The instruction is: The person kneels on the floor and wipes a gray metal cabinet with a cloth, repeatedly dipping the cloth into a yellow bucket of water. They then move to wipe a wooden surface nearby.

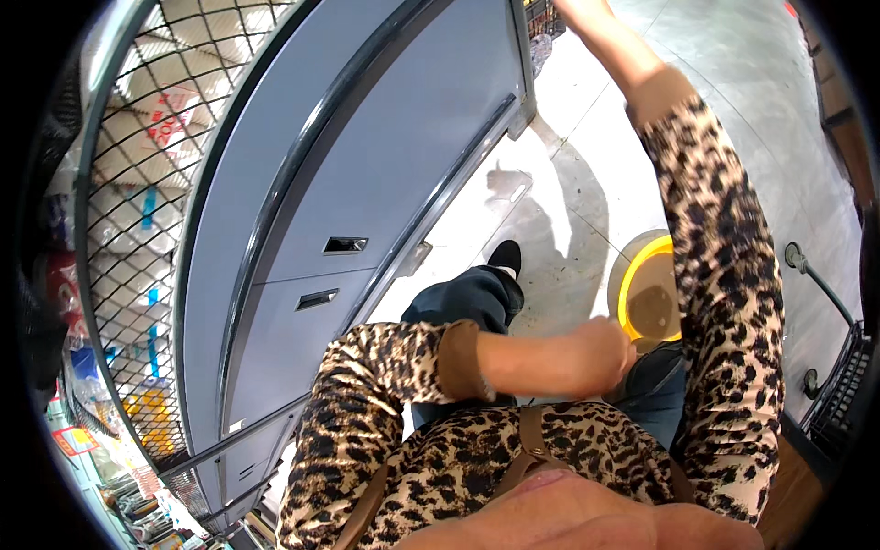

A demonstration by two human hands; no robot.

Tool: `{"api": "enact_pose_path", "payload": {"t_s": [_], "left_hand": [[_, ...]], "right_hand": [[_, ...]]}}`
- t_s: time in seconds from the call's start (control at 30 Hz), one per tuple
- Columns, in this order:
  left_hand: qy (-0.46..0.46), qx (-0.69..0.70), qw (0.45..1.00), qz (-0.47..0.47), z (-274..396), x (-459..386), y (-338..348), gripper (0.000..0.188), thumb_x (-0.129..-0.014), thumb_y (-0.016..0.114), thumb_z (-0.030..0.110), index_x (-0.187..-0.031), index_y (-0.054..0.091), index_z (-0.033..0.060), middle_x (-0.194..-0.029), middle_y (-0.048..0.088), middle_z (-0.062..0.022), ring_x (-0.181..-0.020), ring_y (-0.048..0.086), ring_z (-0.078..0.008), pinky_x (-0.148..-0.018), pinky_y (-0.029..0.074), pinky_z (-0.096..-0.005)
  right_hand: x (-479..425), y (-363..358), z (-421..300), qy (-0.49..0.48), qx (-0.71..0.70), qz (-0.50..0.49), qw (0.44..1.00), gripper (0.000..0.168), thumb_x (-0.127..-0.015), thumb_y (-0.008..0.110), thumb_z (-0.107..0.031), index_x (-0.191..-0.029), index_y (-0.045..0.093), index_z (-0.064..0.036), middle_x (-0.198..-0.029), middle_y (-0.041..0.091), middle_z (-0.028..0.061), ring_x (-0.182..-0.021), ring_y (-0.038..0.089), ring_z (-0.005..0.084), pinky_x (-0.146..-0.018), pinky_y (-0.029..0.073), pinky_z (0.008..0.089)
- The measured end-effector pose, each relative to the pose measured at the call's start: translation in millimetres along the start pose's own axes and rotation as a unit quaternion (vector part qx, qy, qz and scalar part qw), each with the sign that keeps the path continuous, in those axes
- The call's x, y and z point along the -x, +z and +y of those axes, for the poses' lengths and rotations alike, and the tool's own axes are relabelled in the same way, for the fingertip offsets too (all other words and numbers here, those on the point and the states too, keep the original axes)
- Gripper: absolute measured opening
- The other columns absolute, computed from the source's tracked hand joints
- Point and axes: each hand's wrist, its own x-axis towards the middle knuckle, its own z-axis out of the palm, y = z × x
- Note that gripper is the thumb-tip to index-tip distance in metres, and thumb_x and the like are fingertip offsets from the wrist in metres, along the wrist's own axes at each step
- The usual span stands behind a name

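Note:
My left hand (597, 357) is bent across my front, its back turned up and its fingers curled. It is blurred, and the palm side is hidden, so whether it holds something cannot be told. Just past it on the floor stands a yellow-rimmed bucket (624, 292) with murky brownish water (652, 295) in it, partly covered by my right sleeve (722, 240). My right arm stretches far forward; the forearm (622, 48) runs to the top edge, and the hand itself is out of view.
On my left stands a grey-blue cabinet (412, 137) with recessed handles (346, 245) and dark rails. Black wire mesh (144, 158) above it fronts packaged goods. A black wheeled rack (835, 378) is at the right. Below are my shoe (506, 256) and the tiled floor (564, 289).

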Motion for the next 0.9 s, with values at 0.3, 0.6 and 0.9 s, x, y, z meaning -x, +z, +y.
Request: {"api": "enact_pose_path", "payload": {"t_s": [0.3,0.6,0.9], "left_hand": [[-0.057,-0.117,0.987,0.097,26.4,43.8,-26.5,0.037,-0.083,0.054,0.024,-0.109,0.062,-0.0013,-0.084,0.058,-0.0074,-0.080,0.051,-0.0221,-0.071,0.036,-0.0352],[-0.031,-0.100,0.989,0.099,25.3,52.7,-24.6,0.024,-0.080,0.058,0.026,-0.086,0.070,0.0054,-0.082,0.062,-0.0083,-0.080,0.053,-0.0244,-0.072,0.037,-0.0376],[0.017,-0.021,0.995,0.096,33.3,48.2,-6.2,0.023,-0.077,0.061,0.024,-0.083,0.071,0.0039,-0.081,0.063,-0.0104,-0.077,0.054,-0.0253,-0.069,0.038,-0.0378]], "right_hand": [[61.1,36.8,186.4,-0.161,0.327,0.331,0.870,0.056,-0.087,0.044,0.000,-0.142,0.043,0.001,-0.140,0.044,0.0223,-0.132,0.040,0.0378,-0.111,0.033,0.0426],[201.1,82.9,253.8,0.113,0.230,0.204,0.945,0.066,-0.086,0.049,0.001,-0.148,0.027,0.009,-0.143,0.035,0.0323,-0.132,0.038,0.0459,-0.115,0.030,0.0460],[286.6,134.6,155.3,0.194,0.182,-0.116,0.957,0.057,-0.089,0.045,0.003,-0.145,0.036,0.006,-0.135,0.043,0.0275,-0.129,0.044,0.0391,-0.112,0.034,0.0458]]}}
